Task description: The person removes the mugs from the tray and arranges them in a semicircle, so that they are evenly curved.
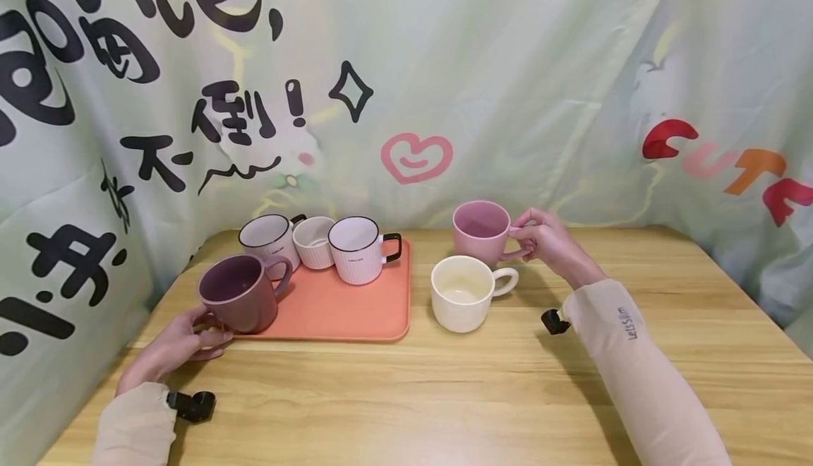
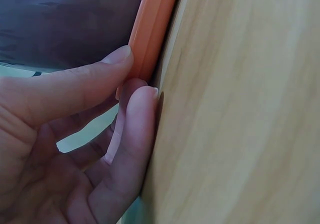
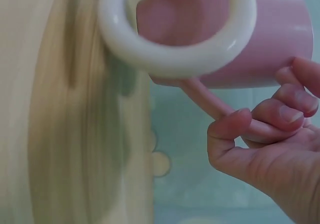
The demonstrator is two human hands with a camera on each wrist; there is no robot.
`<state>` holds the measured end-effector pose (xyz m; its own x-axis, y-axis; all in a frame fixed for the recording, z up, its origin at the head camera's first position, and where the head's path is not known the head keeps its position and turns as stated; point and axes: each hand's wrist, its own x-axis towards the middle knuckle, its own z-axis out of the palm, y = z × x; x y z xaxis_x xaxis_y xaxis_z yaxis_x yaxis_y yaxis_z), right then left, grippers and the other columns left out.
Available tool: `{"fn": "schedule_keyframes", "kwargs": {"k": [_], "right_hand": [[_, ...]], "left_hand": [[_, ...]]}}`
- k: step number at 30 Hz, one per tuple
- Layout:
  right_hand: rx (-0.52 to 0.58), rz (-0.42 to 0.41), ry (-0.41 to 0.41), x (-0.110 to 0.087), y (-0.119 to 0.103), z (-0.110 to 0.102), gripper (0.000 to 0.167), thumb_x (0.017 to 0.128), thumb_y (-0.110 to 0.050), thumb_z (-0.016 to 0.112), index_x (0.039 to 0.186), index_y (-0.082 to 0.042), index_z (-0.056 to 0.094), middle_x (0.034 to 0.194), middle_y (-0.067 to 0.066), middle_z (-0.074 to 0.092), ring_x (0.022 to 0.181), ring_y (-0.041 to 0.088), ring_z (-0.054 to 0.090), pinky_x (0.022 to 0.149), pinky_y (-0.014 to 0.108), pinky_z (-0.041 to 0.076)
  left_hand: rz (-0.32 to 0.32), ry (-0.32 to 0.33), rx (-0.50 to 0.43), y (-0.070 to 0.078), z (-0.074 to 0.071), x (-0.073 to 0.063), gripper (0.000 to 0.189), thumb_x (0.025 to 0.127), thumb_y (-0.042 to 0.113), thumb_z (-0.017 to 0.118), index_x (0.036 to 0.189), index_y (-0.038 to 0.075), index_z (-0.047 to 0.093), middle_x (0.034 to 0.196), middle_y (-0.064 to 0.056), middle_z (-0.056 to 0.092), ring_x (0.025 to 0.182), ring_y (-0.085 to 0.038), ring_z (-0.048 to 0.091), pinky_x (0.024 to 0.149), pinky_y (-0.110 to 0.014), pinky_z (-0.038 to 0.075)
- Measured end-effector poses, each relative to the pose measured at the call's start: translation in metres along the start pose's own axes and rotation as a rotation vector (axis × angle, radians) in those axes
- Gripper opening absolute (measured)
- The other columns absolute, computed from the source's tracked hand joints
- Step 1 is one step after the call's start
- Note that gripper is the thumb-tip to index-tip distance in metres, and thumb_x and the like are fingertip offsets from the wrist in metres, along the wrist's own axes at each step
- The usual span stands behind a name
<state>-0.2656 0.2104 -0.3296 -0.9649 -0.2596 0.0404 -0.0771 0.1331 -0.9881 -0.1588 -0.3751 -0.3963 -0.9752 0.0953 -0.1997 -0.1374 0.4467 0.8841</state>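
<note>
My left hand (image 1: 184, 342) pinches the near left corner of the orange tray (image 1: 343, 311), thumb on the rim and fingers at its lower edge (image 2: 145, 39). Just above that hand, a dark mauve mug (image 1: 238, 296) stands on this corner. My right hand (image 1: 549, 243) grips a pink mug (image 1: 480, 229) by its handle, fingers curled round it in the right wrist view (image 3: 270, 119). Part of the pink mug's underside shows there. In front of it stands a cream mug (image 1: 460, 303), handle to the right, partly hiding the pink one.
On the tray's back part are a white black-rimmed mug (image 1: 263, 236), a small white ribbed cup (image 1: 314, 243) and another black-rimmed mug (image 1: 356, 254) with a black handle. A printed curtain (image 1: 508, 85) hangs behind the wooden table (image 1: 406, 402).
</note>
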Motion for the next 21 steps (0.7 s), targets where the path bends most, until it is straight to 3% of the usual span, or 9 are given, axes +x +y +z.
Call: {"fn": "schedule_keyframes", "kwargs": {"k": [7, 21], "right_hand": [[0.003, 0.033, -0.016, 0.001, 0.011, -0.009, 0.008, 0.099, 0.003, 0.050, 0.097, -0.003, 0.044, 0.065, 0.002, 0.038, 0.059, 0.015, 0.038, 0.060, 0.031, 0.038], [0.068, 0.051, -0.137, 0.003, 0.027, -0.032, 0.013, 0.097, 0.005, 0.045, 0.093, -0.006, 0.046, 0.067, 0.001, 0.038, 0.061, 0.015, 0.040, 0.062, 0.032, 0.042]], "left_hand": [[0.003, 0.000, 0.003, 0.000, 0.000, 0.000, 0.057, 0.096, -0.005, 0.062, 0.139, -0.023, 0.030, 0.124, -0.036, 0.050, 0.089, -0.011, 0.066, 0.077, -0.033, 0.062], [0.003, 0.005, 0.037, -0.002, 0.000, 0.002, 0.054, 0.097, -0.005, 0.062, 0.138, -0.022, 0.032, 0.125, -0.037, 0.050, 0.090, -0.012, 0.066, 0.077, -0.032, 0.062]]}}
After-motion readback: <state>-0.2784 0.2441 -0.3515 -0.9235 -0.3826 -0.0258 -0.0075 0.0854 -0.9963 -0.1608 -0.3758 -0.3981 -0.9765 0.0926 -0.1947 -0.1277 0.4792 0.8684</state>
